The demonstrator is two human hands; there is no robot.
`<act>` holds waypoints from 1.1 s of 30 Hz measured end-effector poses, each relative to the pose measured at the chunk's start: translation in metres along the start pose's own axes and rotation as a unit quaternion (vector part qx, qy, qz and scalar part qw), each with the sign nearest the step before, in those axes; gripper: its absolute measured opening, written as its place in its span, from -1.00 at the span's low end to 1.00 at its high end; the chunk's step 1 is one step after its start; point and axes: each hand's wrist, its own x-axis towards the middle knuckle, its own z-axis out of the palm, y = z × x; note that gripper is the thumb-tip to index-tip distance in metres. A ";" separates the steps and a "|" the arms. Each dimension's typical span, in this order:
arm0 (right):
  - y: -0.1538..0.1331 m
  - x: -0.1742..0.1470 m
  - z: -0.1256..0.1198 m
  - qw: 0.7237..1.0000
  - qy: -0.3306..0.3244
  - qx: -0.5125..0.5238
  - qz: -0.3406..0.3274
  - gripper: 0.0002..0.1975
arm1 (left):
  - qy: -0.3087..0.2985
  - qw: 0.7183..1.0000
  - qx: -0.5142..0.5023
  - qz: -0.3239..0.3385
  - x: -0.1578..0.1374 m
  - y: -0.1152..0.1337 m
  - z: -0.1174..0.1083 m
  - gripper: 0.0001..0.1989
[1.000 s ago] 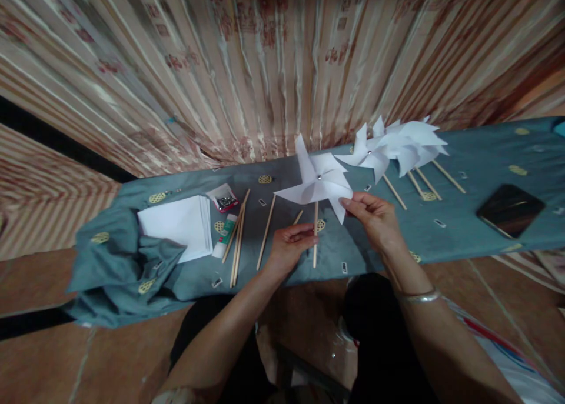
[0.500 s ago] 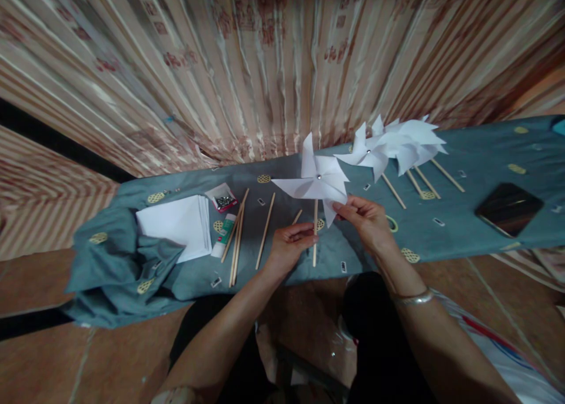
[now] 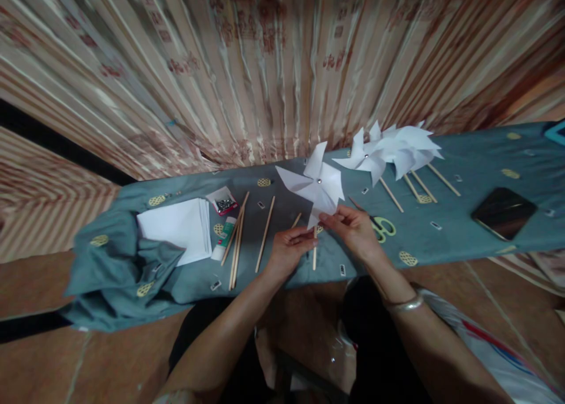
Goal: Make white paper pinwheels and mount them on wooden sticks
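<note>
A white paper pinwheel (image 3: 325, 186) with a silver pin at its centre stands on a wooden stick in front of me. My left hand (image 3: 291, 248) is closed around that stick below the paper blades. With its fingertips, my right hand (image 3: 353, 227) pinches the lowest blade of the same pinwheel. Several other white pinwheels (image 3: 397, 148) lie overlapped behind and to the right, their sticks pointing toward me. Beside my right hand lie scissors (image 3: 385, 230) with light green handles, partly hidden by the hand.
Left on the cloth-covered table (image 3: 468, 174) are a stack of white paper (image 3: 176, 230), a glue stick (image 3: 223, 238), a small box of metal pins (image 3: 225, 204) and several loose wooden sticks (image 3: 265, 233). A dark phone (image 3: 504, 213) lies at right. A pleated curtain (image 3: 273, 69) hangs behind.
The pinwheel's blades have turned on the stick, and my right hand has moved slightly left and down with a blade. More of the scissors now shows. My left hand keeps the stick.
</note>
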 end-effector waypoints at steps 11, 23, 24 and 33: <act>0.012 -0.011 0.007 0.998 -0.016 -0.066 -0.016 -0.69 | -0.012 1.000 -0.014 0.017 -0.001 0.006 0.006 -0.66; 0.008 -0.004 -0.006 0.994 0.076 -0.069 -0.043 -0.68 | -0.035 0.998 -0.029 0.032 -0.006 0.006 0.007 -0.65; 0.008 -0.001 -0.011 0.991 0.086 -0.092 -0.055 -0.69 | -0.039 0.998 -0.026 0.037 -0.006 0.006 0.007 -0.66; -0.022 0.037 -0.071 0.888 0.198 -0.407 -0.082 -0.81 | -0.051 0.997 -0.008 0.053 -0.008 0.007 -0.002 -0.68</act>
